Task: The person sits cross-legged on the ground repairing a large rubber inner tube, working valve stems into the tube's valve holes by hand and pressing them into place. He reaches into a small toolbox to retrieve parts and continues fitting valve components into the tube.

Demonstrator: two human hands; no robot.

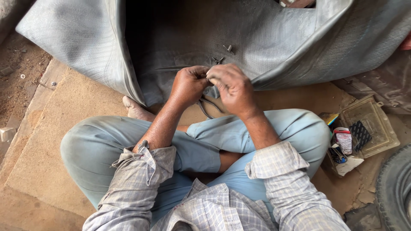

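A person sits cross-legged on a tan, dusty board [64,128], seen from above. Both hands meet in front of the knees, right at the near edge of a large grey rubber inner tube [265,38] that lies slack and folded across the top of the view.

The left hand [188,85] is curled into a loose fist, its fingertips bunched together as if pinching something small; what it pinches is hidden by the fingers. The right hand [233,87] curls over beside it, knuckles up, touching the left hand at the fingertips. Whether it grips the rubber itself cannot be told.

The tube lies directly ahead of the hands and spreads wide to both sides, its long axis running left to right. Both hands are about equally near its edge. The rubber looks matt, finely ribbed and dusty, with soft creases. A small metal valve stem [228,48] stands on it just beyond the hands.

Thin dark looped cord or wire [207,107] hangs below the hands, over the light blue trousers [201,145].

To the person's right sits a clear plastic tray [376,128] beside a small white tube with a red band [343,140]. A black tyre [396,188] shows at the lower right corner.
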